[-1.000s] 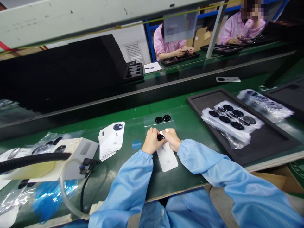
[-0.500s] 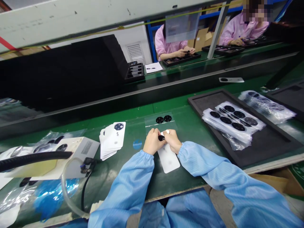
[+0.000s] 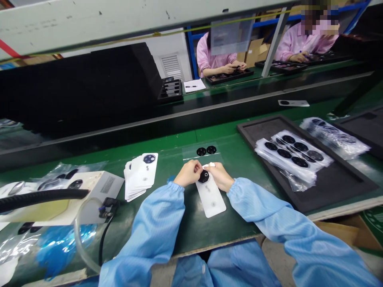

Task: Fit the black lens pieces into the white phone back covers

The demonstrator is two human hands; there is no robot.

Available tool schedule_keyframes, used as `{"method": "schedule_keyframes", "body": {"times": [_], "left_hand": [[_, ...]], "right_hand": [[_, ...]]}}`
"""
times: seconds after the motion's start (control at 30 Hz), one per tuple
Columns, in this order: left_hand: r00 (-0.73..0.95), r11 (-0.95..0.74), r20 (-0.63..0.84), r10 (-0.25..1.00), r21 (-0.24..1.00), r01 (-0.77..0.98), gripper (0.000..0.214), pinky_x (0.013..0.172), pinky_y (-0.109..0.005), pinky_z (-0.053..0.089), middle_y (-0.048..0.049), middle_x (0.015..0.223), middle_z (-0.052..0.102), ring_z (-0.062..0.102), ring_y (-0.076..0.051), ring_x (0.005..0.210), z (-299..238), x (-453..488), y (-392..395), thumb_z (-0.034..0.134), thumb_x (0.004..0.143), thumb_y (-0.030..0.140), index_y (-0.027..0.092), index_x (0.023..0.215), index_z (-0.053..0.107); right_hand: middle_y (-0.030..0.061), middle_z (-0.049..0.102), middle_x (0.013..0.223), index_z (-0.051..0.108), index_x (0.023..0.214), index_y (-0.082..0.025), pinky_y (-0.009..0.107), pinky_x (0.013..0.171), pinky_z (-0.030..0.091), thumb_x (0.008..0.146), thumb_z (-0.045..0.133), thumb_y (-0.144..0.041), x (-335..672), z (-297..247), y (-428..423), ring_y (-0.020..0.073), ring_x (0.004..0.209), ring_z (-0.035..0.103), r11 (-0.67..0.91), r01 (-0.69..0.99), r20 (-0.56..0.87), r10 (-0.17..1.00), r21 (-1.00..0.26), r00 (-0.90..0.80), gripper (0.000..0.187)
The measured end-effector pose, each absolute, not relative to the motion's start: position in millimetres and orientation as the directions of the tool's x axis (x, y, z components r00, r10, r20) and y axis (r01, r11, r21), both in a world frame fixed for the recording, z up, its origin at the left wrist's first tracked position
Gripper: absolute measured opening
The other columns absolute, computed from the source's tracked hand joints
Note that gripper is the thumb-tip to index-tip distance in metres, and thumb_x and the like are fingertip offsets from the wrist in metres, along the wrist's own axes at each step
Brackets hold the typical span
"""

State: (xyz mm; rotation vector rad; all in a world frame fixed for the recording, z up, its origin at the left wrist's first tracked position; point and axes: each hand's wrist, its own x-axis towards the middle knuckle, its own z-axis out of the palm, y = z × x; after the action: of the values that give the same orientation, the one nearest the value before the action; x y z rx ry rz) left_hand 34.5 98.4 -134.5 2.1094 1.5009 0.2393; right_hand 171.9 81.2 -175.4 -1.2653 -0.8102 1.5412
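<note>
A white phone back cover (image 3: pixel 213 201) lies on the green mat in front of me, with a round black camera lens cover (image 3: pixel 204 176) at its top end. My left hand (image 3: pixel 189 173) is at the cover's upper left, fingers pinched together by the lens cover's edge; what they hold, if anything, is hidden. My right hand (image 3: pixel 220 176) grips the cover's upper right edge, thumb beside the lens cover. Just beyond my hands, two black lens covers (image 3: pixel 206 150) rest on a clear film sheet (image 3: pixel 190 151).
To the left is a fanned stack of white back covers (image 3: pixel 140 177), then a white box-shaped device (image 3: pixel 104 185) with a hose (image 3: pixel 44 199). A dark foam tray (image 3: pixel 335 187) on the right holds bagged lens covers (image 3: pixel 289 153). Two people in pink work across the bench.
My left hand has shifted left, off the lens cover, leaving more of it visible. Its sleeve now hides most of the blue round film piece on the mat. My right hand stays at the cover's edge.
</note>
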Motion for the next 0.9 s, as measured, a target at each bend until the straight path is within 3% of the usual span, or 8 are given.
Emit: {"method": "schedule_keyframes", "body": {"times": [0.1, 0.3, 0.43, 0.53, 0.67, 0.8, 0.9], "left_hand": [[0.402, -0.257, -0.182, 0.897, 0.523, 0.813, 0.021, 0.074, -0.033, 0.055, -0.0049, 0.098, 0.066, 0.064, -0.015, 0.081, -132, 32, 102, 0.057, 0.093, 0.032, 0.014, 0.102, 0.063], [0.365, -0.274, -0.097, 0.926, 0.494, 0.825, 0.017, 0.074, -0.033, 0.053, -0.0028, 0.090, 0.064, 0.062, -0.014, 0.078, -133, 35, 94, 0.059, 0.091, 0.031, 0.014, 0.091, 0.063], [0.308, -0.269, 0.000, 0.951, 0.486, 0.831, 0.007, 0.070, -0.032, 0.049, -0.0013, 0.080, 0.058, 0.056, -0.014, 0.071, -139, 41, 81, 0.059, 0.085, 0.016, 0.016, 0.078, 0.059], [0.298, -0.281, 0.047, 0.953, 0.500, 0.819, 0.011, 0.069, -0.033, 0.048, -0.0020, 0.076, 0.053, 0.055, -0.017, 0.071, -143, 46, 73, 0.055, 0.082, 0.011, 0.020, 0.075, 0.055], [0.322, -0.318, 0.083, 0.943, 0.513, 0.797, 0.012, 0.078, -0.037, 0.048, -0.0028, 0.082, 0.049, 0.054, -0.021, 0.083, -144, 50, 66, 0.060, 0.079, 0.018, 0.022, 0.079, 0.049], [0.371, -0.358, 0.082, 0.925, 0.515, 0.779, 0.036, 0.080, -0.040, 0.048, -0.0044, 0.089, 0.047, 0.051, -0.024, 0.087, -146, 48, 65, 0.075, 0.069, 0.034, 0.022, 0.082, 0.044], [0.385, -0.370, 0.081, 0.920, 0.511, 0.776, 0.040, 0.079, -0.039, 0.047, -0.0044, 0.090, 0.046, 0.050, -0.024, 0.087, -150, 45, 67, 0.078, 0.068, 0.034, 0.022, 0.083, 0.042]], "right_hand": [[0.0017, 0.063, 0.089, 0.061, 0.099, -0.012, 0.027, 0.064, 0.054, 0.093, 0.060, -0.030, 174, -172, 78, 0.0115, 0.072, 0.061, -0.361, -0.220, -0.347, 0.933, -0.906, -0.101, 0.019], [0.0022, 0.063, 0.092, 0.061, 0.100, -0.013, 0.028, 0.066, 0.054, 0.093, 0.060, -0.031, 171, -174, 76, 0.0125, 0.075, 0.062, -0.329, -0.170, -0.322, 0.944, -0.929, -0.073, 0.019], [0.0035, 0.064, 0.097, 0.061, 0.102, -0.013, 0.031, 0.071, 0.055, 0.093, 0.060, -0.032, 169, -177, 75, 0.0145, 0.081, 0.063, -0.298, -0.135, -0.296, 0.954, -0.945, -0.039, 0.021], [0.0040, 0.064, 0.098, 0.061, 0.103, -0.013, 0.032, 0.072, 0.055, 0.093, 0.060, -0.032, 169, -178, 75, 0.0150, 0.082, 0.063, -0.281, -0.115, -0.281, 0.959, -0.953, -0.013, 0.022], [0.0043, 0.064, 0.100, 0.061, 0.104, -0.013, 0.033, 0.073, 0.055, 0.093, 0.059, -0.033, 170, -179, 77, 0.0154, 0.083, 0.063, -0.283, -0.091, -0.286, 0.958, -0.955, 0.016, 0.023], [0.0043, 0.064, 0.100, 0.061, 0.104, -0.013, 0.033, 0.073, 0.055, 0.093, 0.059, -0.033, 169, -179, 78, 0.0154, 0.083, 0.063, -0.310, -0.067, -0.312, 0.950, -0.948, 0.022, 0.023], [0.0046, 0.064, 0.101, 0.062, 0.105, -0.013, 0.033, 0.074, 0.055, 0.093, 0.059, -0.033, 168, -178, 78, 0.0156, 0.084, 0.063, -0.323, -0.051, -0.324, 0.946, -0.945, 0.022, 0.023]]}}
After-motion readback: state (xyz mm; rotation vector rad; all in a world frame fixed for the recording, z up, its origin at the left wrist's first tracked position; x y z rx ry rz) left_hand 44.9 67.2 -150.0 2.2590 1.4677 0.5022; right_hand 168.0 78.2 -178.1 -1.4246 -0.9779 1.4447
